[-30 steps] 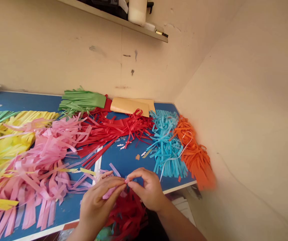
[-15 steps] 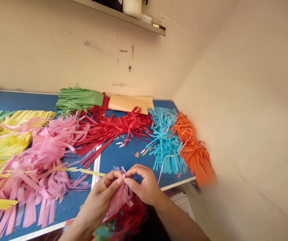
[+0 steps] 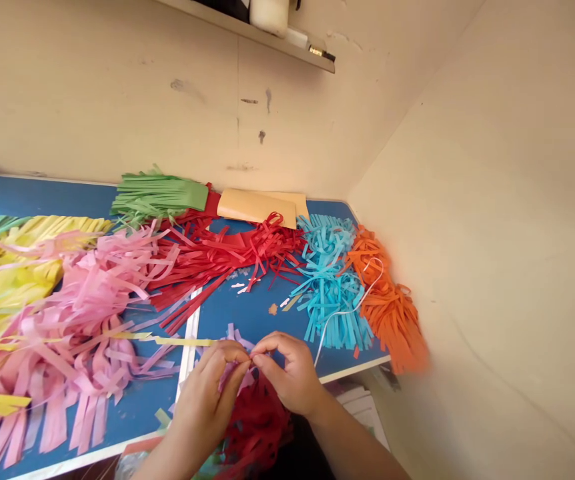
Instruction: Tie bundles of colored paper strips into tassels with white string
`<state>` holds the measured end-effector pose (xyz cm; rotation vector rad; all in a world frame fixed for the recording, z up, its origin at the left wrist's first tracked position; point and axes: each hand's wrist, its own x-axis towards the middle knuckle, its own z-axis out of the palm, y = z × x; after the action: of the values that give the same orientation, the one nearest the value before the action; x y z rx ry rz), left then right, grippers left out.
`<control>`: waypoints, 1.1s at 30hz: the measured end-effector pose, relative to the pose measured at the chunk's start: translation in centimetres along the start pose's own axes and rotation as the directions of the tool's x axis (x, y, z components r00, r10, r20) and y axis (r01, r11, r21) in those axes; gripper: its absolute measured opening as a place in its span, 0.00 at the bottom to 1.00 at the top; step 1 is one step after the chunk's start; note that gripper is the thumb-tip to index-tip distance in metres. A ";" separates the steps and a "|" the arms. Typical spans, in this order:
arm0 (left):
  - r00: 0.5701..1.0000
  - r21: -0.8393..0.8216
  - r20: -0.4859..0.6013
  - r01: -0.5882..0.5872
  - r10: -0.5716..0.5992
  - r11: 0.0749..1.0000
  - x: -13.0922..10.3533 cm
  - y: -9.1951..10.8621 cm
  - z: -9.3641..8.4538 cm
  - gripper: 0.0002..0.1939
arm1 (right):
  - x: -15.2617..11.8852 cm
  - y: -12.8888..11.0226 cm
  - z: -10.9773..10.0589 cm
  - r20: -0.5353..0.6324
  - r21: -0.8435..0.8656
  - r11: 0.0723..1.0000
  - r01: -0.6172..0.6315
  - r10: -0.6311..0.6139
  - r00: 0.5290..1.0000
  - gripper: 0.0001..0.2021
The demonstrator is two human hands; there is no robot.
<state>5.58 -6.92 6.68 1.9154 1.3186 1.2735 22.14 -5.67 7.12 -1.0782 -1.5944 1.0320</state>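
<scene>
My left hand (image 3: 205, 393) and my right hand (image 3: 295, 377) meet at the table's front edge, thumbs and forefingers pinched tip to tip. Between them is pink fringed paper (image 3: 227, 375), mostly hidden by my left fingers; only bits of pink show. Lilac paper strips (image 3: 236, 335) lie just behind my fingertips. Below my hands, over my lap, hangs a bunch of red paper fringe (image 3: 255, 417). A narrow yellow strip (image 3: 185, 342) runs across the table to my left knuckles.
On the blue table (image 3: 247, 310) lie piles of pink fringe (image 3: 92, 300), yellow fringe (image 3: 22, 287), red fringe (image 3: 227, 247), green fringe (image 3: 160, 193), light-blue fringe (image 3: 332, 280) and orange fringe (image 3: 387, 307). White cord (image 3: 345, 310) crosses the light blue. Folded tan paper (image 3: 257, 205) rests against the wall.
My left hand has turned and covers most of the pink paper, which showed hanging below the fingers before. The fingertips of both hands stay pinched together.
</scene>
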 end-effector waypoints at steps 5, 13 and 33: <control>0.950 0.181 -0.119 -0.264 0.287 0.948 -0.1 0.7 -0.1 0.08 | -0.6 0.3 0.1 -0.033 0.053 0.998 0.028 -0.026 0.999 0.06; 0.935 0.208 -0.157 -0.284 0.318 0.936 -0.6 1.0 -0.9 0.11 | -0.9 -0.4 0.6 -0.047 0.030 0.997 0.076 -0.075 0.996 0.06; 0.952 0.160 -0.108 -0.267 0.286 0.950 -0.1 0.9 -0.9 0.09 | -0.9 -0.1 0.6 -0.079 -0.038 0.990 0.138 -0.141 0.987 0.05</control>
<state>5.17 -7.54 7.75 2.2143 1.2664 1.4968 21.73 -6.64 6.89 -1.0026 -1.6017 0.8609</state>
